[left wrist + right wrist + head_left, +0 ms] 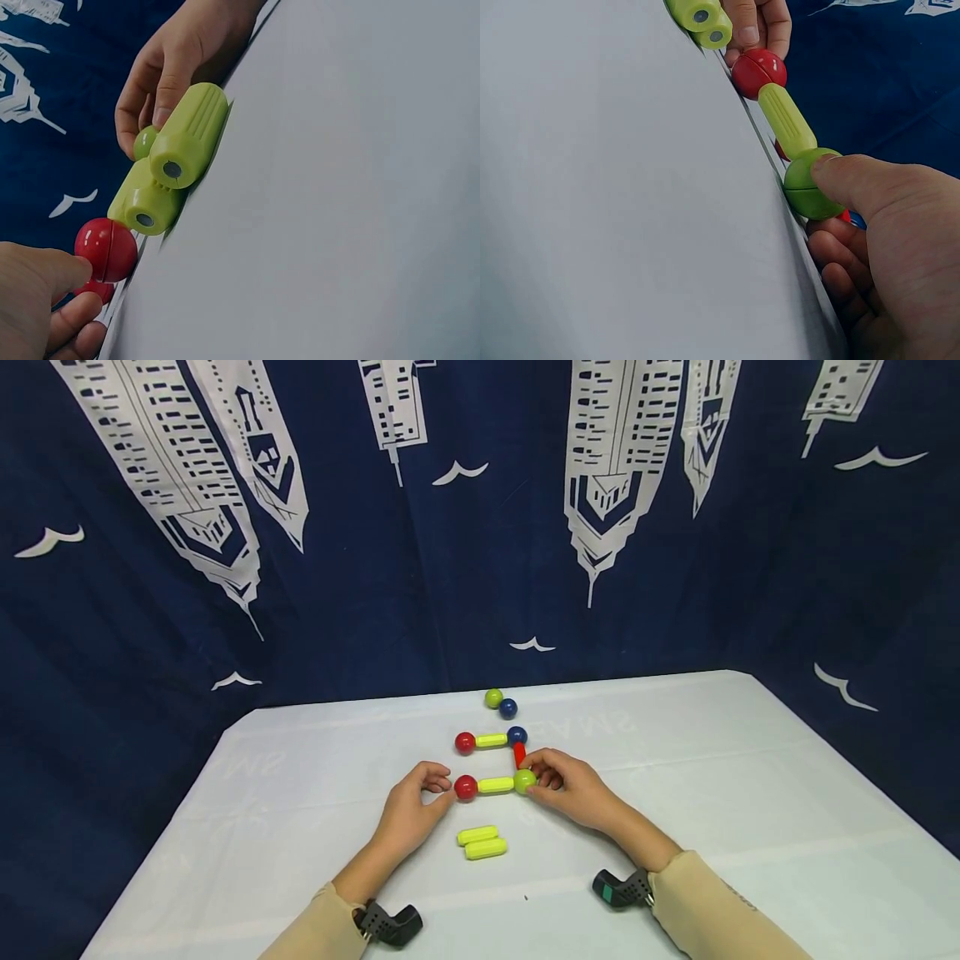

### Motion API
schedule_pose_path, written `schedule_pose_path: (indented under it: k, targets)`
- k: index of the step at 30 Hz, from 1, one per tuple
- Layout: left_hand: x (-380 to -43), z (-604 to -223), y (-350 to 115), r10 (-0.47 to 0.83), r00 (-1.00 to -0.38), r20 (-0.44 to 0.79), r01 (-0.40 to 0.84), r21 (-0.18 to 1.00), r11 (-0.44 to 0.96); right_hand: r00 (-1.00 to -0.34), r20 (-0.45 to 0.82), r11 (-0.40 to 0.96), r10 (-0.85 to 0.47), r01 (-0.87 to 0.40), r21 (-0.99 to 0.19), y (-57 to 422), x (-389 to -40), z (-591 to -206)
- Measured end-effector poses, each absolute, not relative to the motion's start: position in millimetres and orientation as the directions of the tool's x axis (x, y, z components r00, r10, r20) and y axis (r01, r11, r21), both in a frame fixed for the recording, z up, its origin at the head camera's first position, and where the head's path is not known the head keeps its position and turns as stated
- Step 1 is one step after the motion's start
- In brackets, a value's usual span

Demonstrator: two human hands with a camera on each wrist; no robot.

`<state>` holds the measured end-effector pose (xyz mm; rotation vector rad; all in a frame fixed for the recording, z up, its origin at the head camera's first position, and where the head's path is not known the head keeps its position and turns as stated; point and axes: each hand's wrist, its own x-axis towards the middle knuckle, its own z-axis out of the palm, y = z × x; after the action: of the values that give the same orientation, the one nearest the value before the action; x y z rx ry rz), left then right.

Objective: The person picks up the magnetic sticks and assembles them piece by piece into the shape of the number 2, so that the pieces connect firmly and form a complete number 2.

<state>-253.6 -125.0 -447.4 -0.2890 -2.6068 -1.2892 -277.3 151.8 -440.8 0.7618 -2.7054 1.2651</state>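
Observation:
My right hand (573, 785) pinches a green ball (524, 782), with the thumb on its near side, plain in the right wrist view. A yellow-green rod (496, 785) joins that ball to a red ball (466, 787). Just left of the red ball is my left hand (414, 802), its fingers loosely bent and the thumb tip at the ball's edge. From the green ball a red rod (520, 755), partly behind my right fingers, runs back to a blue ball (517, 737). Another yellow-green rod (491, 741) links the blue ball to a second red ball (465, 743).
Two loose yellow-green rods (485, 848) lie side by side nearer me on the white table (315, 827). At the far edge sit a small green ball (493, 697) and a blue ball (508, 708). A dark blue curtain (450, 568) hangs behind.

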Motion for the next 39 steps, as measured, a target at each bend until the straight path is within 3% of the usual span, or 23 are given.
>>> schedule_pose_path:
  k: [8, 14, 28, 39]
  targets:
    - [-247, -446, -128, 0.038, -0.964, 0.263, 0.233, 0.767, 0.598, -0.878, 0.251, 0.537, -0.408, -0.453, -0.712, 151, -278, -441]
    - [-236, -446, -130, 0.121, -0.964, 0.235, 0.260, 0.759, 0.598, -0.878, 0.251, 0.534, -0.407, -0.451, -0.715, 151, -278, -441]
    - [-212, -447, -122, 0.311, -0.902, 0.299, 0.431, 0.632, 0.644, -0.881, 0.242, 0.545, -0.406, -0.446, -0.710, 152, -277, -441]
    - [-212, -445, -124, 0.358, -0.902, 0.242, 0.427, 0.625, 0.653, -0.876, 0.251, 0.541, -0.413, -0.457, -0.706, 152, -277, -440]
